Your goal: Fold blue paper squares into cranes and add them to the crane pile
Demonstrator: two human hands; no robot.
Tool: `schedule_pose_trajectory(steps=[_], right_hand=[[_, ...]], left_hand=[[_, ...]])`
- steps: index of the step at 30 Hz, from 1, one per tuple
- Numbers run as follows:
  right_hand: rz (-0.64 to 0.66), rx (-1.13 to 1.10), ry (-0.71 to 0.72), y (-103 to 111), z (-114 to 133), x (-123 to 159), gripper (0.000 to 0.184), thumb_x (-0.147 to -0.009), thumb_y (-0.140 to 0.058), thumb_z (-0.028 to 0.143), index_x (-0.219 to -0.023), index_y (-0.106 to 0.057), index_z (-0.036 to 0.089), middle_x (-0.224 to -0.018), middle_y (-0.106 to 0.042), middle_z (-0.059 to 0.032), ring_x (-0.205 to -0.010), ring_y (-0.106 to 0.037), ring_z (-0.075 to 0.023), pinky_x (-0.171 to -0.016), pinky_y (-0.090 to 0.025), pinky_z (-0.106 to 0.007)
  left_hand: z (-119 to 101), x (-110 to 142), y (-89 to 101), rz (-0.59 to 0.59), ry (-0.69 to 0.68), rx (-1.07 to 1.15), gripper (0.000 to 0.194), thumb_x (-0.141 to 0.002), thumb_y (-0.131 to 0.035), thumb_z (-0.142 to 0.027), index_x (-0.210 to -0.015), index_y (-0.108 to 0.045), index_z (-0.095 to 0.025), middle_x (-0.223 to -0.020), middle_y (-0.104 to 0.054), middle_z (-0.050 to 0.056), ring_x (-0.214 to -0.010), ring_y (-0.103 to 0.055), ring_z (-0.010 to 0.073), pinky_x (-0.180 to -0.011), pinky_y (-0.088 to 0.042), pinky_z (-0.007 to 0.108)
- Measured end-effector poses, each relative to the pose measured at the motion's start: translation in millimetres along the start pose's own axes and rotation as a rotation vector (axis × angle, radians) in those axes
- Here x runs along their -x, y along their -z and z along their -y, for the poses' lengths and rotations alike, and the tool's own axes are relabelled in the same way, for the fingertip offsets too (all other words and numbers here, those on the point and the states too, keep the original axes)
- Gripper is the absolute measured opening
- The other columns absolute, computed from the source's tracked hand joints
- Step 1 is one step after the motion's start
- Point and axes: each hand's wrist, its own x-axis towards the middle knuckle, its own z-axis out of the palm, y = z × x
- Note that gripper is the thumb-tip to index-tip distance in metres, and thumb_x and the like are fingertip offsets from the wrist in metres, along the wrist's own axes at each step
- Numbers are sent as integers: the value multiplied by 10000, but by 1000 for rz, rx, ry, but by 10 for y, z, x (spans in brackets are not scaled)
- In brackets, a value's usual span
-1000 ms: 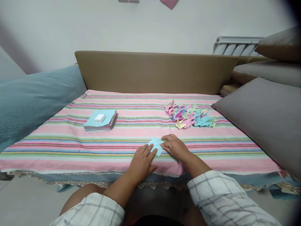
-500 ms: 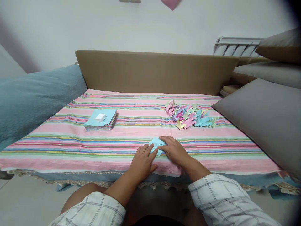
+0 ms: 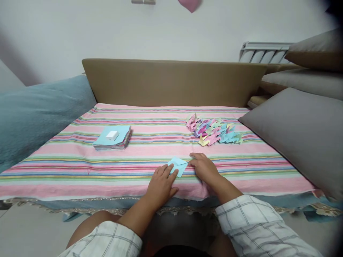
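A small light-blue folded paper point(image 3: 177, 165) lies on the striped cloth point(image 3: 150, 150) near its front edge. My left hand point(image 3: 160, 184) rests flat beside it, fingertips pressing on the paper's left corner, fingers stretched out. My right hand point(image 3: 204, 167) lies just right of the paper, its fingers curled and its fingertips touching the paper's right edge. Both sleeves are plaid.
A stack of coloured paper squares point(image 3: 113, 137) with a small white block point(image 3: 112, 134) on top lies at the left. A heap of folded paper cranes point(image 3: 213, 129) sits at the back right. Grey cushions point(image 3: 297, 132) stand right, a blue cushion point(image 3: 37, 114) left, a brown backrest point(image 3: 171, 82) behind.
My right hand has slid off the paper to the right, uncovering more of it. My left hand has stayed on the paper's left corner.
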Motion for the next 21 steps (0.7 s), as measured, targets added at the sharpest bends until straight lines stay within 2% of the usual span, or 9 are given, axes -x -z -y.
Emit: schedule_pose_trajectory(steps=[3,5,6,8,10,12,16,21], right_hand=[[-15,7,-81,64,-52,-4,265,-757,-481,73,-768,-699,225,-1117,-616,-59,-996,-510,-237,-836,-406,-348],[-100,-21,-101,98,-40,3,266,-741,-467,54,-791,-680,208,-1010,-645,-66,-935,-529,-223,-820,-404,-340],[-149,-50,-76,102,-14,11,276,-738,-463,51,-835,-672,204,-983,-650,-64,-926,-531,-215,-825,-401,-338],[-204,-121,63,80,72,35,310,-736,-463,55,-930,-654,203,-1026,-644,-59,-965,-524,-208,-859,-388,-344],[-164,-163,229,25,176,59,333,-756,-473,82,-1011,-641,213,-1100,-629,-56,-1011,-514,-211,-888,-376,-363],[-119,-170,290,-38,255,69,340,-779,-483,111,-1063,-631,225,-1130,-621,-59,-1044,-505,-222,-911,-360,-385],[-92,-240,176,-123,247,13,286,-846,-458,201,-1071,-631,232,-1114,-628,-69,-1030,-517,-218,-900,-376,-390],[-114,-447,10,-180,147,-118,222,-844,-490,278,-970,-661,217,-1015,-633,-61,-988,-532,-193,-907,-384,-349]], left_hand=[[2,-1,-5,-7,0,1,645,-741,-625,-431,-1319,-414,-238,-1402,-392,88,-1259,-337,299,-1038,-276,476],[0,-1,-6,-10,0,0,646,-737,-630,-429,-1316,-418,-237,-1399,-396,90,-1257,-340,299,-1038,-278,477],[-2,-1,-4,-11,1,0,645,-735,-632,-427,-1313,-421,-235,-1397,-399,90,-1255,-342,299,-1038,-279,477],[-7,1,2,-13,2,-1,640,-735,-634,-423,-1309,-426,-233,-1394,-403,90,-1253,-345,300,-1038,-279,476],[-11,4,11,-19,4,0,636,-737,-632,-419,-1310,-425,-235,-1394,-403,91,-1254,-345,299,-1038,-278,478],[-14,7,20,-21,2,1,636,-742,-626,-414,-1316,-416,-237,-1399,-395,91,-1260,-339,297,-1039,-277,479],[-17,11,31,-17,-4,-4,647,-745,-618,-419,-1325,-401,-232,-1427,-354,93,-1273,-320,297,-1041,-273,475],[-18,11,30,-24,-6,-10,642,-751,-606,-428,-1326,-395,-233,-1454,-302,91,-1291,-289,302,-1041,-264,485]])
